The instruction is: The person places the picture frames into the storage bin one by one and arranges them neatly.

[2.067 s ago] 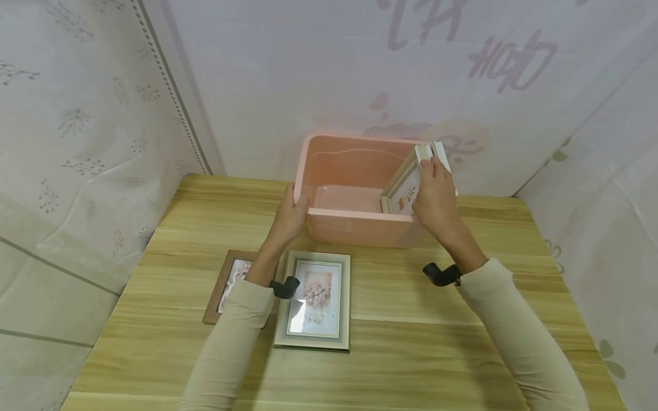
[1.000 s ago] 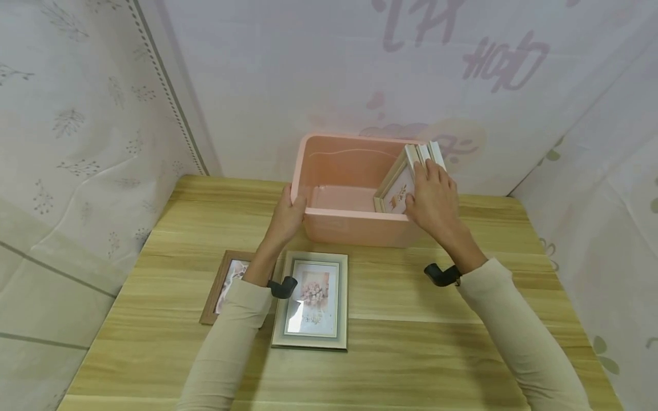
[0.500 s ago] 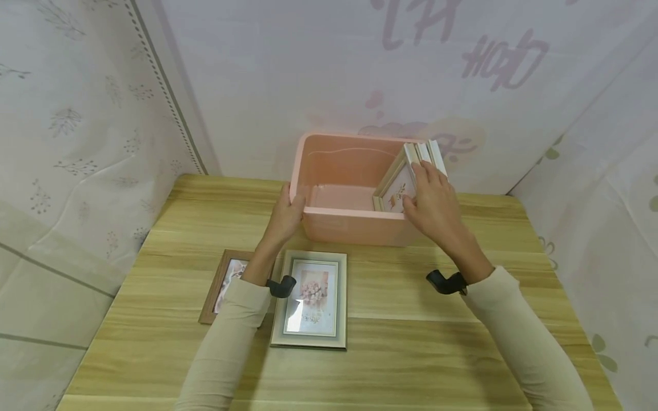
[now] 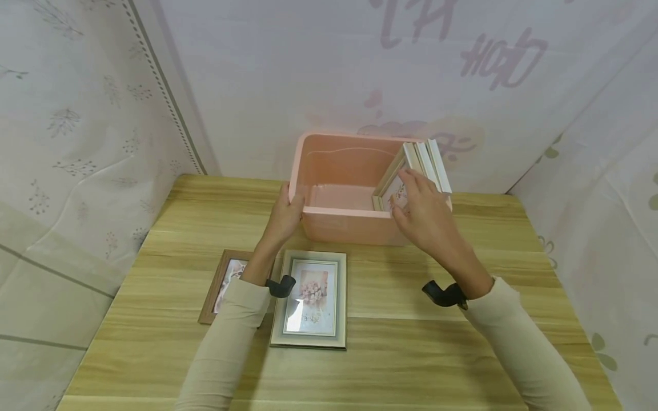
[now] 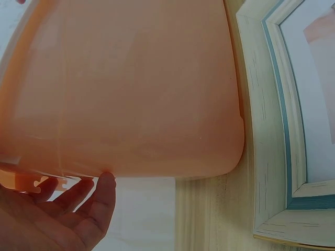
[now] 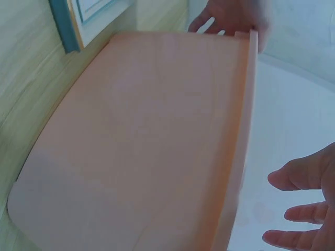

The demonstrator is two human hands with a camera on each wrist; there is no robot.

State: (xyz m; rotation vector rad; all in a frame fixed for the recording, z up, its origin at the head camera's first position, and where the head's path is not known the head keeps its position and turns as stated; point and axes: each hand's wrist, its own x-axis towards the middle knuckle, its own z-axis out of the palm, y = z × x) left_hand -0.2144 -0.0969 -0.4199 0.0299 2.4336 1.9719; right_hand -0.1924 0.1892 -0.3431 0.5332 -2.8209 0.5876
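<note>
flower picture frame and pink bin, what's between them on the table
Nothing but a narrow bare strip of wood-grain tabletop between the flower picture frame and the pink plastic bin; it shows in the head and left wrist views.

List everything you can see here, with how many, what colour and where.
Bin: one, pink, on the table
Stacked frames: three visible, white and cream, leaning in the bin's right end
Flower frame: one, cream and teal, flat before the bin
Brown frame: one, brown, left of the flower frame
Table: one, yellowish wood, under the bin
Walls: three, pale with prints, left, right and behind
Wrist mounts: two, black, one per wrist
Sleeves: two, cream, both arms
Left hand: one, gripping the bin's left rim
Right hand: one, by the stacked frames
</note>
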